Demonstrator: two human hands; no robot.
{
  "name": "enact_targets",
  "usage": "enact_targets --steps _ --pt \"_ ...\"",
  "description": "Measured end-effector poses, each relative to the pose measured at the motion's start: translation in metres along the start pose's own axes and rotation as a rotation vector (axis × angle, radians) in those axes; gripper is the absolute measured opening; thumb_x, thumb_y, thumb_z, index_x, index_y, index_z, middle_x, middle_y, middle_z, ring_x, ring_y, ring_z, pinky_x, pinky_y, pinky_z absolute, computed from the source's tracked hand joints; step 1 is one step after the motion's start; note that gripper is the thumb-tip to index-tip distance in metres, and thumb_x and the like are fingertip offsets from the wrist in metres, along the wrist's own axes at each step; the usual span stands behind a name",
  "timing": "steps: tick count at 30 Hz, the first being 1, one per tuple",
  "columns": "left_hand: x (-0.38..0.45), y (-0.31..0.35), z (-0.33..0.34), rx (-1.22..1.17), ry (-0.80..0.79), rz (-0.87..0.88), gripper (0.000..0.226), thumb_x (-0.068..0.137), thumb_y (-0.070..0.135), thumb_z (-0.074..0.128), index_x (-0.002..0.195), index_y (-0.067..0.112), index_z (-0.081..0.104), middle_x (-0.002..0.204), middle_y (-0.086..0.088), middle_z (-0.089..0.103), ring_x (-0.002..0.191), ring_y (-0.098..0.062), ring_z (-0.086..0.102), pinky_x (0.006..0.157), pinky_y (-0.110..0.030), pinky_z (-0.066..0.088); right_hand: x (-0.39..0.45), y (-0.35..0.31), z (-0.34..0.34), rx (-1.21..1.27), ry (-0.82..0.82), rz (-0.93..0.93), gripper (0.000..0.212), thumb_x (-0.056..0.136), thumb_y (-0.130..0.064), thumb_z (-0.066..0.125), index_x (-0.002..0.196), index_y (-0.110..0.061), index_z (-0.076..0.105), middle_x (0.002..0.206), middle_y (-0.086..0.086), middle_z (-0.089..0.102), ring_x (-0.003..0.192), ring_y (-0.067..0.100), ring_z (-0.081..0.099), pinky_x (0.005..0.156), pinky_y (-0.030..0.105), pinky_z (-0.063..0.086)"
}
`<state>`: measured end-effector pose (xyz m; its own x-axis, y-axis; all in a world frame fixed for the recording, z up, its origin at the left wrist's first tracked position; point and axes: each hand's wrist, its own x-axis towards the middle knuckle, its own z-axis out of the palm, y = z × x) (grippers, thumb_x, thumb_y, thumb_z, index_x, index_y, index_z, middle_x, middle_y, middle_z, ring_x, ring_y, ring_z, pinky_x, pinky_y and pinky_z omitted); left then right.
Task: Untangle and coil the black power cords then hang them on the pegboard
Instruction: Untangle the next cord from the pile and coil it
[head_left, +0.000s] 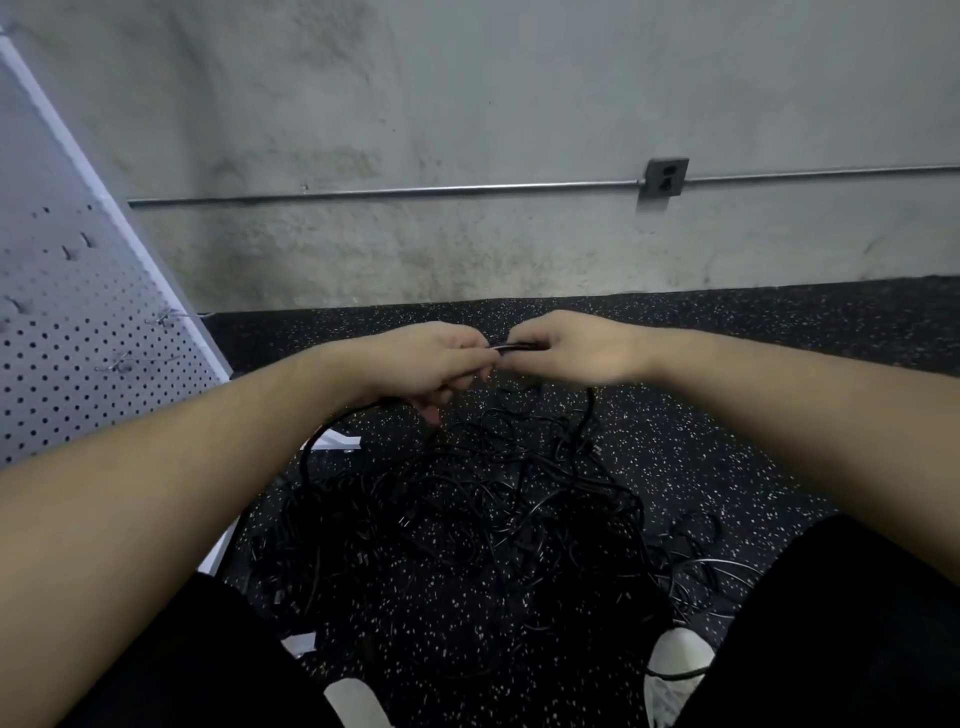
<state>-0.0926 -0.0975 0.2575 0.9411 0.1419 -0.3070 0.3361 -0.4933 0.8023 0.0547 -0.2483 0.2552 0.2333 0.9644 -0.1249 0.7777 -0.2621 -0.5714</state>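
A black rubber floor (727, 374) flecked with white is seen running up to a concrete wall. A tangled heap of black power cords (467, 519) is spread across it, and the white feet of the pegboard stand (337, 441) are set just beside the heap.

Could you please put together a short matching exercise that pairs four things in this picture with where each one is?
Things:
1. cord pile
2. pegboard
3. wall outlet
4. held cord

Places:
A. mounted on the concrete wall, on the conduit
B. pinched between the left hand and the right hand
C. tangled on the speckled floor
D. leaning at the left edge of the view

Pairs: 1-C, 2-D, 3-A, 4-B
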Motion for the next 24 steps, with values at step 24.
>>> enact_targets --steps 24 --pt "0.019 -0.012 -0.009 0.101 0.204 0.095 0.058 0.100 0.062 0.042 0.059 0.022 0.046 0.055 0.006 0.047 0.058 -0.018 0.060 0.066 -0.028 0.047 0.003 0.016 -0.001 0.068 -0.174 0.104 0.048 0.096 -0.056 0.058 0.065 -0.020 0.056 0.058 -0.001 0.058 0.058 0.011 0.061 0.080 0.025 0.044"
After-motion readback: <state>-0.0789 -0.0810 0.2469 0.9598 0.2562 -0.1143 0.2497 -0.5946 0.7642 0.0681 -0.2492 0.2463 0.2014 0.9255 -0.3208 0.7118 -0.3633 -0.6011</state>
